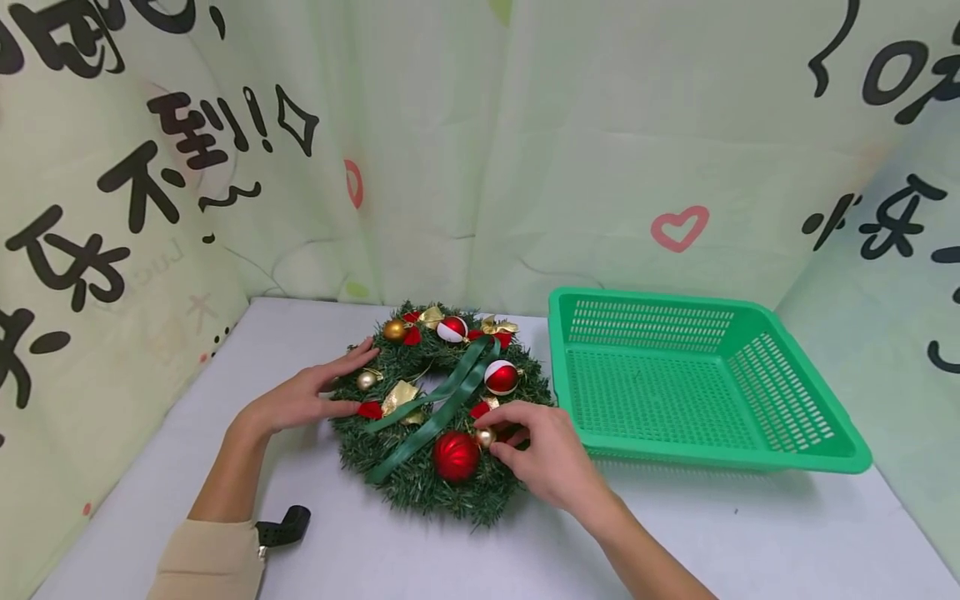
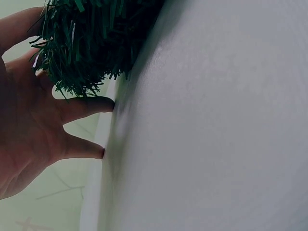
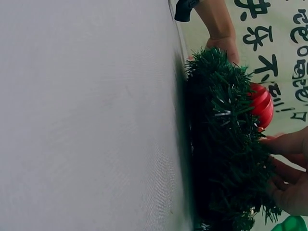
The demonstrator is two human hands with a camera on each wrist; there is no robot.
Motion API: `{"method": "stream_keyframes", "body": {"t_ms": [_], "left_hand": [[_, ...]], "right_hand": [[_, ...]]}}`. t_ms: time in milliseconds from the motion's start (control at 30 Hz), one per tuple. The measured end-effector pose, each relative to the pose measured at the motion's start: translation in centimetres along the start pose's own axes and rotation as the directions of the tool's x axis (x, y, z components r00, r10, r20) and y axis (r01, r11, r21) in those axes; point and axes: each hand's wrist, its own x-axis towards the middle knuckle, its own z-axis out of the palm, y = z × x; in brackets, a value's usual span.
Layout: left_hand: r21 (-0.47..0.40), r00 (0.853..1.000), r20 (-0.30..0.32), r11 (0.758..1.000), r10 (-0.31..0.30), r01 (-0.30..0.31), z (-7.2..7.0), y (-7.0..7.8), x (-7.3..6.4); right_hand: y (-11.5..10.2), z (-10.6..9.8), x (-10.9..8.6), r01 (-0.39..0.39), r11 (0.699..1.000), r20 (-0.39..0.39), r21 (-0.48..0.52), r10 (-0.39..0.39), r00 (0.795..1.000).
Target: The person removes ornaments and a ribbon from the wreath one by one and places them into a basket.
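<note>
A green Christmas wreath [image 1: 431, 492] lies on the white table, dressed with red, gold and red-and-white baubles, gold leaves and a long green ribbon [image 1: 442, 408]. My right hand [image 1: 551, 454] pinches a small gold bauble [image 1: 486, 437] at the wreath's lower right, beside a large red bauble [image 1: 456, 457]. On the opposite side, my left hand [image 1: 303, 398] rests against the wreath's left edge with its fingers spread. In the left wrist view two fingertips of the left hand [image 2: 29, 110] reach down to the table beneath the wreath's needles.
A green plastic basket [image 1: 720, 458] with slotted walls stands right of the wreath, close to it. Behind the table [image 1: 360, 550] hangs a pale printed curtain [image 1: 585, 150], which also encloses both sides. A black strap piece [image 1: 288, 527] juts from the left sleeve.
</note>
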Motion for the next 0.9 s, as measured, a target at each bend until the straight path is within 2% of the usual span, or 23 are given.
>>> {"method": "stream_keyframes", "body": {"t_ms": [200,367,900], "left_hand": [[-0.001,1.0,-0.007,1.0,-0.002,0.002,0.17,-0.04,-0.04],[-0.008,1.0,-0.009,1.0,-0.027,0.027,0.19,-0.07,-0.03],[0.011,1.0,-0.007,1.0,-0.013,0.013,0.08,0.11,-0.09]], "right_hand": [[-0.09,-0.05,-0.12,-0.017,1.0,-0.03,0.021,0.017,0.999],[-0.13,-0.16,-0.12,-0.018,0.999,-0.036,0.049,0.02,0.999],[-0.06,-0.79,-0.02,0.011,0.989,-0.067,0.148,-0.002,0.998]]}}
